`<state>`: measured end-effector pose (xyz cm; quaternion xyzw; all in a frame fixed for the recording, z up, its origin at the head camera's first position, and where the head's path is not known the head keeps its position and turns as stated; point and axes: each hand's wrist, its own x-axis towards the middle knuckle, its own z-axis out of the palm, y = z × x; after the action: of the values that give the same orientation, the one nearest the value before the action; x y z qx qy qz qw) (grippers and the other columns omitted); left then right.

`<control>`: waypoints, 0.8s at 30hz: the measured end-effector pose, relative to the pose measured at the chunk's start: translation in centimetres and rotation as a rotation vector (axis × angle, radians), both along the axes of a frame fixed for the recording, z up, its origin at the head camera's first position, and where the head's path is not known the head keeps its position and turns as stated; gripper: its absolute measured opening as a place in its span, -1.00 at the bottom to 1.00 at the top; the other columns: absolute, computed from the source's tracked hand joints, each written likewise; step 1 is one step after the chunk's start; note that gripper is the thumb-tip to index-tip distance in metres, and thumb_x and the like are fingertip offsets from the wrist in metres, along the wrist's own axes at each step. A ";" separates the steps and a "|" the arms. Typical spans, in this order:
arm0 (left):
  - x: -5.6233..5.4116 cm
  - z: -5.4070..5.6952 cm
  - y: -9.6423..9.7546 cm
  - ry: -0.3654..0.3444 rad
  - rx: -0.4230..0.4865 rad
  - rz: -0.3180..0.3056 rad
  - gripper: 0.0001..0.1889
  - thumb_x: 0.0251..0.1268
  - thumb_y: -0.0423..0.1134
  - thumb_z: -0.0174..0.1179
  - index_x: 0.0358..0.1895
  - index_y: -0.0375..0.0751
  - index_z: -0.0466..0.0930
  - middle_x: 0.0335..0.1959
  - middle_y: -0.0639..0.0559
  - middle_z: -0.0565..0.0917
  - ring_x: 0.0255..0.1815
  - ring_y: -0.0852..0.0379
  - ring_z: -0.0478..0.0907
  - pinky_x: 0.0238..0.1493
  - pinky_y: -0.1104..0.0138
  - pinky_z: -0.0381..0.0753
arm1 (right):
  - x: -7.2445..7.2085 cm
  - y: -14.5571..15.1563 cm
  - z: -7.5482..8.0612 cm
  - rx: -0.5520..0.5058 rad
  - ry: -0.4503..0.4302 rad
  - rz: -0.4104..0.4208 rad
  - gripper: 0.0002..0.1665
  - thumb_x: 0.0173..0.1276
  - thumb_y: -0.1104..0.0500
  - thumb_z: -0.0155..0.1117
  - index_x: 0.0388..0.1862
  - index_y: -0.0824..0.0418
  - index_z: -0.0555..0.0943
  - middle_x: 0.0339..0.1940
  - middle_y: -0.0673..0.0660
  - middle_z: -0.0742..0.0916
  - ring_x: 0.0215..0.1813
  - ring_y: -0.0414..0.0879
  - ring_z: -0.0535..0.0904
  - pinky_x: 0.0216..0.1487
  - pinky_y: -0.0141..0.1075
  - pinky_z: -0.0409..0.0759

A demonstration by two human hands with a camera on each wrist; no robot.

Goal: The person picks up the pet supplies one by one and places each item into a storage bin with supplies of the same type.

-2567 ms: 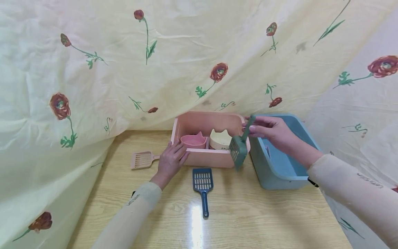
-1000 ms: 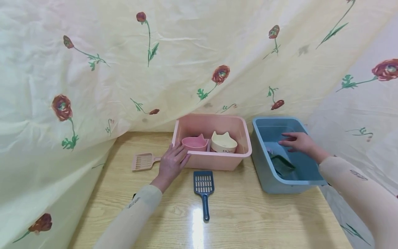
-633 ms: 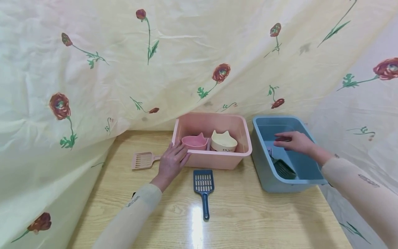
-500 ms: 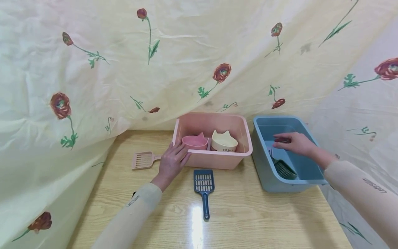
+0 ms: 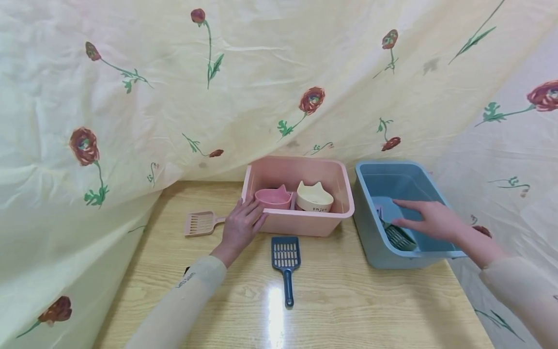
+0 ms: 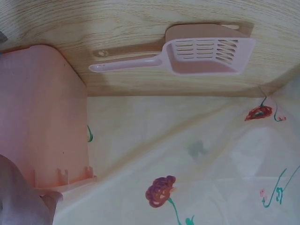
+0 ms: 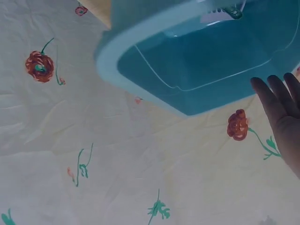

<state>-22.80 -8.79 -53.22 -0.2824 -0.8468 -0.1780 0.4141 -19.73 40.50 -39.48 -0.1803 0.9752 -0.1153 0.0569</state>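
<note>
My left hand (image 5: 240, 228) rests on the front left corner of a pink litter box (image 5: 301, 225), fingers across its rim. Inside that box sit a pink cat-eared bowl (image 5: 272, 198) and a cream cat-eared bowl (image 5: 315, 198) with lettering. Over the blue litter box (image 5: 372, 252), my right hand (image 5: 436, 220) holds nothing, thumb and fingers spread apart. A dark green litter scoop (image 5: 398, 237) lies in the blue box, its handle partly hidden. Beside it shows a small pale purple item (image 5: 379, 210), its kind unclear.
A dark blue litter scoop (image 5: 285, 264) lies on the wooden table (image 5: 340, 300) before the pink box. Left of that box is a pale pink scoop (image 6: 206, 56). Flowered cloth (image 5: 244, 97) hangs behind and at both sides.
My right hand carried the green scoop from over the pink box's right side into the blue box and let it go. Lately it has moved right and nearer, fingers spreading. My left hand stayed put.
</note>
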 end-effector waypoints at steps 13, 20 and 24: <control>0.0 0.0 0.0 -0.007 -0.008 0.013 -0.67 0.23 -0.17 0.59 0.00 -0.22 0.84 0.10 -0.21 0.80 0.20 -0.23 0.74 0.24 -0.17 0.68 | 5.7 0.7 -2.4 0.003 0.068 0.045 -0.16 0.34 -0.08 0.59 0.43 0.37 0.59 0.28 0.51 0.69 0.25 0.48 0.65 0.15 0.33 0.68; 0.0 0.0 0.0 0.004 -0.001 0.012 -0.64 0.19 -0.18 0.61 0.02 -0.24 0.84 0.08 -0.21 0.81 0.18 -0.23 0.75 0.23 -0.17 0.69 | 7.9 1.9 -4.1 -0.004 0.183 0.060 -0.23 0.25 0.01 0.65 0.37 0.30 0.65 0.22 0.46 0.74 0.09 0.40 0.75 -0.07 0.22 0.76; -0.1 0.0 0.0 0.006 0.003 0.003 -0.65 0.19 -0.19 0.61 0.01 -0.23 0.84 0.07 -0.21 0.81 0.17 -0.24 0.76 0.23 -0.17 0.69 | 8.4 2.6 -5.7 -0.026 0.349 0.101 -0.25 0.09 0.11 0.72 0.28 0.27 0.70 0.13 0.41 0.79 -0.06 0.31 0.80 -0.27 0.04 0.79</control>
<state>-22.85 -8.79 -53.21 -0.2812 -0.8456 -0.1780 0.4174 -11.33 43.10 -45.14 -0.2472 0.9583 -0.0919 -0.1099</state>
